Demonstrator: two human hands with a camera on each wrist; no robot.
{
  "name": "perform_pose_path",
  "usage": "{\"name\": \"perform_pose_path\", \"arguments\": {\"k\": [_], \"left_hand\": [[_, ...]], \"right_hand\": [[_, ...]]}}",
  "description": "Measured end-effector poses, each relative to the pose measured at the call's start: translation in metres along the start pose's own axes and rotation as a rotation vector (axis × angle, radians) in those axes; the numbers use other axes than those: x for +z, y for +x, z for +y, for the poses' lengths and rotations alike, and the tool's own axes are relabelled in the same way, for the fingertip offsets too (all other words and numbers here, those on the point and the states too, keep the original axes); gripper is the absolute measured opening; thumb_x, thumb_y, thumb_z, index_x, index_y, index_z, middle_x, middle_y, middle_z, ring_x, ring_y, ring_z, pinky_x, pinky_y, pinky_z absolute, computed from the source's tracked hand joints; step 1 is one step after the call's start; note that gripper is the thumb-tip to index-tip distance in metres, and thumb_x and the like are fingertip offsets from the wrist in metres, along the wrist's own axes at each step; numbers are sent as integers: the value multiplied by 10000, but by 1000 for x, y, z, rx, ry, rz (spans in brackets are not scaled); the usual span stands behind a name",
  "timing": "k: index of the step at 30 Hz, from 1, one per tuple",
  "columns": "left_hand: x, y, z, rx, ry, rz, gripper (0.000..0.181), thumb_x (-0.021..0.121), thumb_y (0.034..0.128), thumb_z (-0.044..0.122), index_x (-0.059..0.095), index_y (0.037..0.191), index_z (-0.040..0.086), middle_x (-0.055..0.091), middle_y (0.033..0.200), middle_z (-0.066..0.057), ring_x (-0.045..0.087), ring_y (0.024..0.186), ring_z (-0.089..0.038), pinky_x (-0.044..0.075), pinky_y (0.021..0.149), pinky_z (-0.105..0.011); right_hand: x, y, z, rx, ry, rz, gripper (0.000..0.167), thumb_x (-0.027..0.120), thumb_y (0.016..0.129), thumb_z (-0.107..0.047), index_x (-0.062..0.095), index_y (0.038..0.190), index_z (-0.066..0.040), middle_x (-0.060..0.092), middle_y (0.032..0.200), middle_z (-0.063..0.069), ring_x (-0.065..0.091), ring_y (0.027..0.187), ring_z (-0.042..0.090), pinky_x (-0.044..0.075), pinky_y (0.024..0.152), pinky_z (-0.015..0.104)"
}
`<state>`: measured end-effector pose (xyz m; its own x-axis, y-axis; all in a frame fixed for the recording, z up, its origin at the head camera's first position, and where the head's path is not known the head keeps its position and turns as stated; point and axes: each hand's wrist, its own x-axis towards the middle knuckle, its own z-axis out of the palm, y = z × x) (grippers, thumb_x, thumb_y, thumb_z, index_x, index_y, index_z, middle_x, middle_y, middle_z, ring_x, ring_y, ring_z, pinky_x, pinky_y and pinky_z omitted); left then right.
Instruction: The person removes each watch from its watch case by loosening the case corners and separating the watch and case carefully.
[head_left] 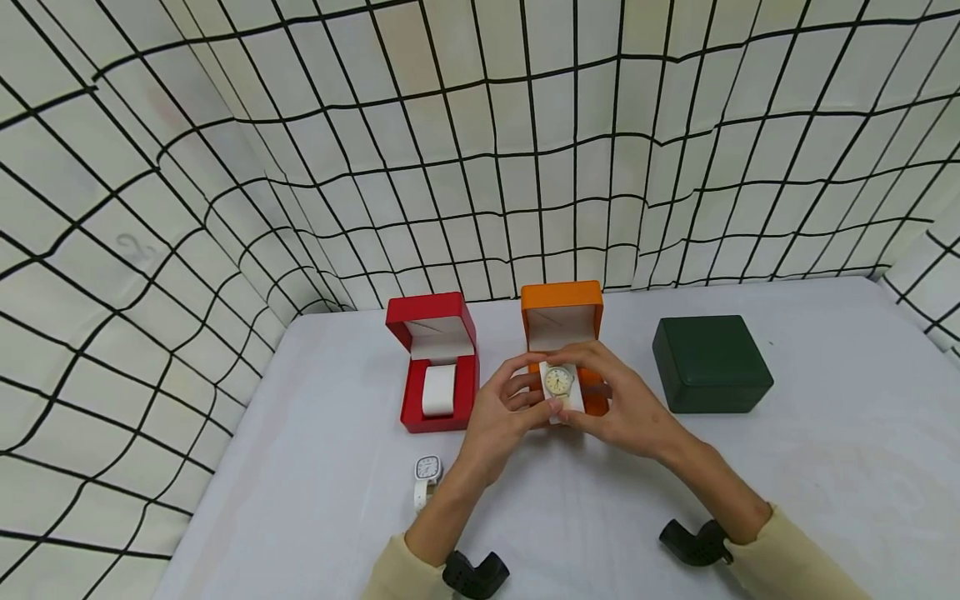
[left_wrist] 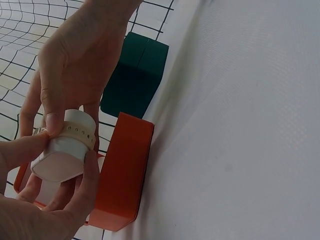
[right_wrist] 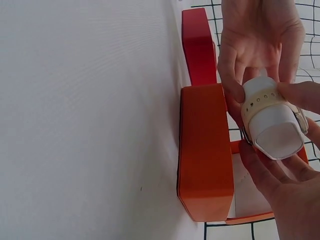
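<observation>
Both hands hold a white cushion (left_wrist: 60, 162) with a cream-strapped watch (head_left: 558, 382) round it, above the open orange box (head_left: 562, 295). My left hand (head_left: 501, 414) grips the cushion's left side, thumb at the strap below the dial. From the other side my right hand (head_left: 628, 403) holds it, fingers over the top edge and thumb near the bottom. Seen from the right wrist, the strap (right_wrist: 262, 100) with its holes wraps the cushion (right_wrist: 275, 132). The hands partly hide the orange box's lower half.
An open red box (head_left: 412, 407) with a white cushion (head_left: 438, 391) stands left of the orange one. A closed green box (head_left: 712, 364) is at the right. A white watch (head_left: 427, 469) lies near my left forearm. Black netting (head_left: 575, 154) rises behind.
</observation>
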<state>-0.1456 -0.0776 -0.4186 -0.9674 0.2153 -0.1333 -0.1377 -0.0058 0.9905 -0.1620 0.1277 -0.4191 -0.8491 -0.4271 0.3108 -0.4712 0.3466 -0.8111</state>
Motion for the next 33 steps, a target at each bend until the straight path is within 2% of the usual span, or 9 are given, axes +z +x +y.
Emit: {"name": "perform_pose_path", "arguments": {"k": [8, 21, 33], "left_hand": [[-1, -1, 0, -22, -11, 5, 631, 776, 930, 118, 514, 1495, 218, 643, 1424, -147, 690, 1211, -271, 629, 944, -395], [-3, 0, -1, -27, -27, -16, 613, 782, 931, 126, 541, 1485, 223, 634, 1422, -147, 700, 1198, -257, 636, 913, -385], [-7, 1, 3, -5, 31, -44, 572, 775, 934, 130, 591, 1467, 229, 620, 1404, -156, 691, 1187, -260, 638, 913, -364]], "right_hand": [[3, -1, -1, -25, -29, -9, 721, 914, 782, -127, 587, 1416, -235, 557, 1442, 2, 520, 1347, 231, 435, 1165, 612], [6, -4, 0, -36, -26, 3, 717, 860, 783, -63, 591, 1421, -248, 551, 1431, -14, 534, 1329, 216, 467, 1143, 582], [8, -4, -1, -57, -27, 25, 730, 852, 777, -50, 582, 1423, -258, 564, 1461, -26, 548, 1306, 181, 492, 1110, 561]]}}
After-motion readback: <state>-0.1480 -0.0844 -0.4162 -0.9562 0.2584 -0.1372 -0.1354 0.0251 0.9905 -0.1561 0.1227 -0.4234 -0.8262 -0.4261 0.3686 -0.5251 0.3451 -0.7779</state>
